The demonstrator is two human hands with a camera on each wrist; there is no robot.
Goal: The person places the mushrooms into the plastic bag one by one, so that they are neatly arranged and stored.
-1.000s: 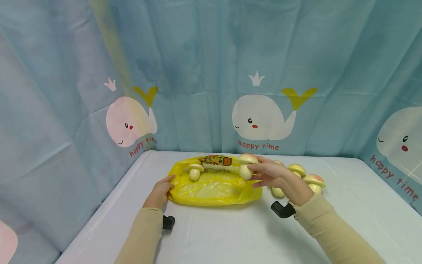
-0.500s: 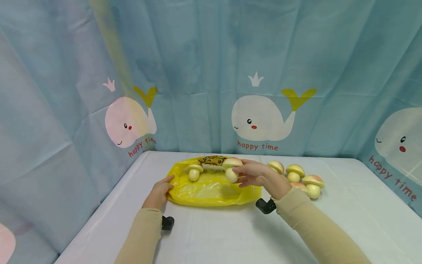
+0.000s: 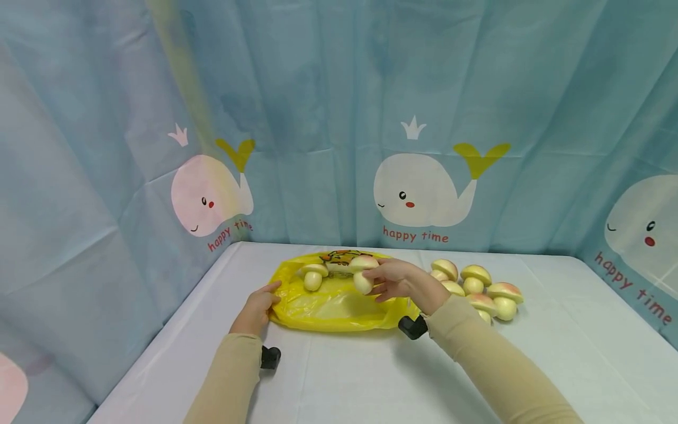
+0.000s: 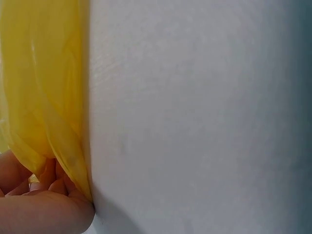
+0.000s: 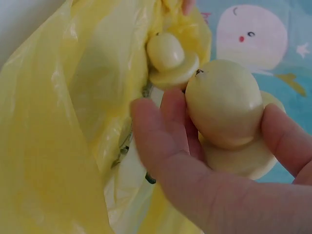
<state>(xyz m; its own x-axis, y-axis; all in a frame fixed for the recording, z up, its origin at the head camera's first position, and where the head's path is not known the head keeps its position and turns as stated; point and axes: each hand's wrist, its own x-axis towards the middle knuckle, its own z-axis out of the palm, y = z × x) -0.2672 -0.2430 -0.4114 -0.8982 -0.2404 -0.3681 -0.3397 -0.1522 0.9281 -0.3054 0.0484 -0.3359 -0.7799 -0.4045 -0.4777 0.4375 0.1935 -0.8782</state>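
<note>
Our right hand (image 3: 396, 279) holds mushroom (image 3: 363, 278) over yellow bag (image 3: 328, 318); our left hand (image 3: 256, 309) grips bag's left edge. More mushrooms (image 3: 475, 273) cluster at right.

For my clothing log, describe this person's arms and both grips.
The left sleeve and right sleeve are plain beige, softly wrinkled, with no markings visible, and end near the wrists. A small black piece juts out at the left wrist, and a similar black piece at the right one. The left grip and right grip are ungloved. No cables show.
</note>
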